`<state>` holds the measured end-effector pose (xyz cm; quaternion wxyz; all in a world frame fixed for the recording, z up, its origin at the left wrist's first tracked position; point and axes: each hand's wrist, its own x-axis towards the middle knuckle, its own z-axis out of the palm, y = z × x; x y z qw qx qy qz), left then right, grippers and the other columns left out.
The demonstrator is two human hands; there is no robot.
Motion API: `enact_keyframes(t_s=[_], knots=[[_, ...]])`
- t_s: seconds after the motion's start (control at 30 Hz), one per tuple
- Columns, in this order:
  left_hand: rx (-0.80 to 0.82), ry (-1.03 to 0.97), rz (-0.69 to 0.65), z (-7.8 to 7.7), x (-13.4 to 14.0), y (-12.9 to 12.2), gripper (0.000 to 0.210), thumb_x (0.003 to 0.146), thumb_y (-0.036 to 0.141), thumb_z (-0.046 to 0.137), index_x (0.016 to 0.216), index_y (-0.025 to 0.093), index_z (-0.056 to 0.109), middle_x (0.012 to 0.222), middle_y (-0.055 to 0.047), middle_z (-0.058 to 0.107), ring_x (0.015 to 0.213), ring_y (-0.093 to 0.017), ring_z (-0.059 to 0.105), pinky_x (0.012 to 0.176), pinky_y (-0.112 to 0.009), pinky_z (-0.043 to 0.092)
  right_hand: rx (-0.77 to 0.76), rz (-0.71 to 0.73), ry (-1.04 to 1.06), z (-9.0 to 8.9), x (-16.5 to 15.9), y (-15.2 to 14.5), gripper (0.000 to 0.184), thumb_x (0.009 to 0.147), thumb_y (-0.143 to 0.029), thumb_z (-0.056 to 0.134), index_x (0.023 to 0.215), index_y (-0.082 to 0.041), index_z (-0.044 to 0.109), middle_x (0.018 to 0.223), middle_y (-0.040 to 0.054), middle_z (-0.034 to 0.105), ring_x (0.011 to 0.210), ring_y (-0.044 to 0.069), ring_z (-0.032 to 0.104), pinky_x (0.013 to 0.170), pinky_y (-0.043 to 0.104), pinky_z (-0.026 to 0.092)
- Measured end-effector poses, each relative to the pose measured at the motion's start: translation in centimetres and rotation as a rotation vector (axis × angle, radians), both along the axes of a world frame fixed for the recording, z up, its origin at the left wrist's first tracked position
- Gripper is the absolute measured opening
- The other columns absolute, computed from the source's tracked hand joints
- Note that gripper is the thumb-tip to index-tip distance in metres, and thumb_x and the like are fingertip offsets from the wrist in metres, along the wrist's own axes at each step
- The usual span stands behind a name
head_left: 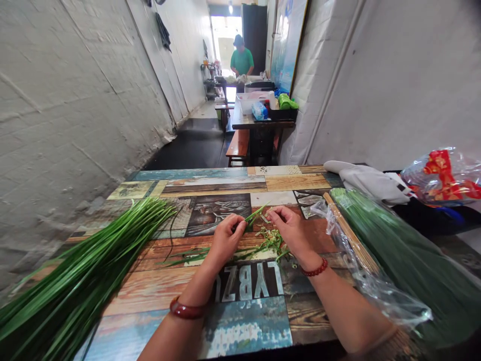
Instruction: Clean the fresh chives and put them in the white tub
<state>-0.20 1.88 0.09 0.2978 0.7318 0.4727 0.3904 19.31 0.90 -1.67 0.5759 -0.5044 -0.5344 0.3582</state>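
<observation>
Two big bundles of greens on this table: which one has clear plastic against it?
The right bundle, on the right hand's side: clear plastic lies along its inner edge. The left bundle shows none.

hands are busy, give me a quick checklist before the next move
1. Thin green stalk in the left hand: ok
2. Right hand touching that stalk: cannot tell
3. Small green-and-pale scraps in one tight heap: not ok, strewn on the patchwork wood-print table
4. Long, bright-green leafy bundle apart from the scraps: ok
5. Crumpled clear plastic wrapping off the right hand: ok
</observation>
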Motion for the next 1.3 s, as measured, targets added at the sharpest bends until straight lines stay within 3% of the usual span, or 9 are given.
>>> enact_keyframes(t_s=[0.3, 0.37, 0.47, 0.6, 0.8, 0.9, 1.0, 1.13, 1.3], knots=[[-0.127, -0.084, -0.001, -0.2, 0.1, 0.0, 0.025, 0.085, 0.038, 0.048, 0.073, 0.017, 0.055, 0.065, 0.003, 0.046, 0.063, -0.011, 0.042, 0.060, -0.023, 0.034, 0.140, 0.057, -0.246, 0.6, 0.5, -0.2, 0.027, 0.084, -0.035, 0.060, 0.063, -0.020, 0.057, 0.074, 0.0016, 0.062, 0.072, 0.015, 0.057, 0.067, 0.027, 0.044], [-0.127, -0.081, -0.010, -0.2, 0.1, -0.1, 0.025, 0.085, 0.037, 0.049, 0.073, 0.017, 0.055, 0.064, 0.003, 0.047, 0.062, -0.011, 0.042, 0.060, -0.023, 0.034, 0.187, -0.017, -0.317, 0.5, 0.5, 0.0, 0.010, 0.077, -0.029, 0.066, 0.074, -0.020, 0.062, 0.086, 0.0033, 0.064, 0.076, 0.016, 0.058, 0.066, 0.028, 0.045], [-0.112, -0.055, -0.017, -0.1, 0.1, -0.2, 0.024, 0.086, 0.036, 0.049, 0.072, 0.017, 0.055, 0.063, 0.003, 0.048, 0.062, -0.011, 0.042, 0.060, -0.023, 0.033, 0.144, -0.106, -0.309, 0.3, 0.7, 0.1, 0.020, 0.077, -0.026, 0.064, 0.096, -0.021, 0.064, 0.093, 0.0047, 0.066, 0.076, 0.017, 0.061, 0.067, 0.029, 0.048], [-0.084, -0.015, -0.023, 0.1, 0.1, -0.3, 0.023, 0.086, 0.033, 0.050, 0.071, 0.017, 0.055, 0.063, 0.003, 0.050, 0.062, -0.011, 0.044, 0.060, -0.023, 0.033, 0.122, -0.026, -0.263, 0.4, 0.9, -0.1, 0.020, 0.088, -0.024, 0.047, 0.088, -0.022, 0.067, 0.083, 0.0036, 0.068, 0.080, 0.018, 0.065, 0.076, 0.033, 0.050], [-0.039, 0.044, -0.024, 0.1, 0.2, -0.4, 0.021, 0.087, 0.029, 0.050, 0.071, 0.017, 0.056, 0.065, 0.002, 0.054, 0.064, -0.012, 0.048, 0.062, -0.024, 0.035, 0.201, -0.075, -0.331, 0.5, 0.9, 0.0, 0.027, 0.077, -0.018, 0.055, 0.101, -0.022, 0.068, 0.118, 0.0089, 0.063, 0.111, 0.023, 0.058, 0.091, 0.038, 0.047], [0.002, 0.070, -0.031, 0.0, 0.1, -0.4, 0.019, 0.087, 0.026, 0.050, 0.071, 0.017, 0.057, 0.067, 0.001, 0.056, 0.065, -0.013, 0.049, 0.063, -0.024, 0.036, 0.088, -0.030, -0.215, 0.4, 1.0, 0.0, 0.012, 0.083, -0.029, 0.059, 0.085, -0.020, 0.066, 0.098, 0.0066, 0.069, 0.090, 0.020, 0.063, 0.081, 0.035, 0.050], [0.049, 0.081, -0.034, -0.1, 0.1, -0.4, 0.018, 0.087, 0.025, 0.050, 0.072, 0.018, 0.056, 0.070, 0.000, 0.056, 0.067, -0.013, 0.050, 0.064, -0.024, 0.037, 0.098, -0.002, -0.225, 0.6, 1.2, -0.1, 0.020, 0.087, -0.031, 0.055, 0.073, -0.020, 0.065, 0.089, 0.0054, 0.069, 0.085, 0.019, 0.064, 0.079, 0.034, 0.050], [0.086, 0.095, -0.036, -0.1, 0.1, -0.6, 0.018, 0.089, 0.026, 0.049, 0.074, 0.018, 0.056, 0.072, -0.001, 0.056, 0.069, -0.013, 0.051, 0.066, -0.025, 0.038, 0.189, -0.032, -0.338, 0.7, 1.0, -0.1, 0.024, 0.082, -0.022, 0.055, 0.101, -0.023, 0.069, 0.117, 0.0086, 0.063, 0.102, 0.021, 0.061, 0.081, 0.034, 0.051], [0.062, 0.139, -0.056, 0.4, 0.2, -0.9, 0.017, 0.089, 0.025, 0.049, 0.075, 0.018, 0.056, 0.076, -0.001, 0.056, 0.070, -0.013, 0.053, 0.067, -0.025, 0.039, 0.047, 0.114, -0.065, 0.2, 0.4, -0.2, 0.040, 0.082, -0.028, 0.061, 0.121, -0.022, 0.056, 0.098, 0.0048, 0.069, 0.085, 0.017, 0.065, 0.079, 0.033, 0.054]])
